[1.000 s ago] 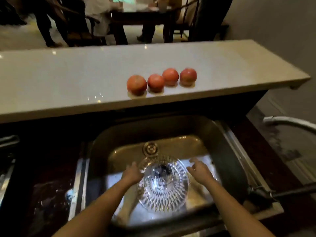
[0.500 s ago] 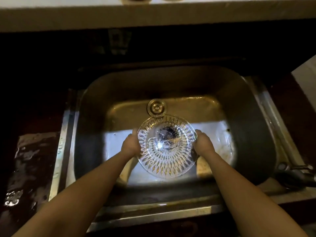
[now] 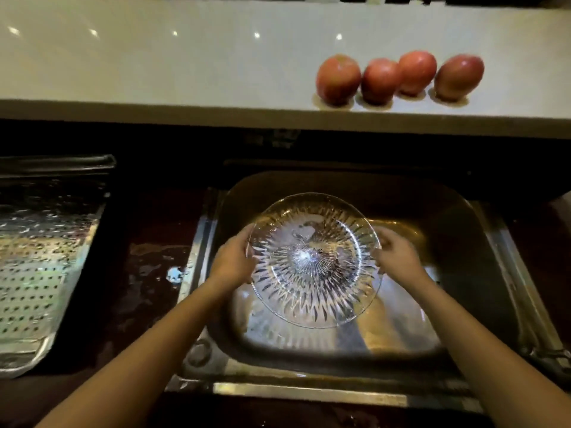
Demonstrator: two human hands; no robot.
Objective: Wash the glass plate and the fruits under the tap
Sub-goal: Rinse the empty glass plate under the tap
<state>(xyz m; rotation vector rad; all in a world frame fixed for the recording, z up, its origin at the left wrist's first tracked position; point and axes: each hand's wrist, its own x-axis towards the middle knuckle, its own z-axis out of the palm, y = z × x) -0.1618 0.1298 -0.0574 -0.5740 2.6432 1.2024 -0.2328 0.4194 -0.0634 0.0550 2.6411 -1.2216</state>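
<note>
The view is swinging back up from half a second ago: the white ledge [image 3: 185,57], then only a strip at the top, is now filling the upper part of the head view. The steel sink [image 3: 482,273] is sliding right of centre. A perforated metal tray [image 3: 40,273] is coming into sight at the far left, on the dark wet counter [image 3: 145,273].

The glass plate [image 3: 313,261] is looming larger than before and now covering the drain that was showing above it. It is being held over the basin, tilted, with its cut pattern facing the camera.

Four red fruits [image 3: 338,78] are back in view, sitting in a row on the ledge's near edge, well apart from the sink.

The sink floor is shining wet beneath the plate. The tray is showing only holes and glare.

The left hand [image 3: 233,261] is gripping the plate's left rim and the right hand [image 3: 398,257] is gripping its right rim, with the plate between them.
</note>
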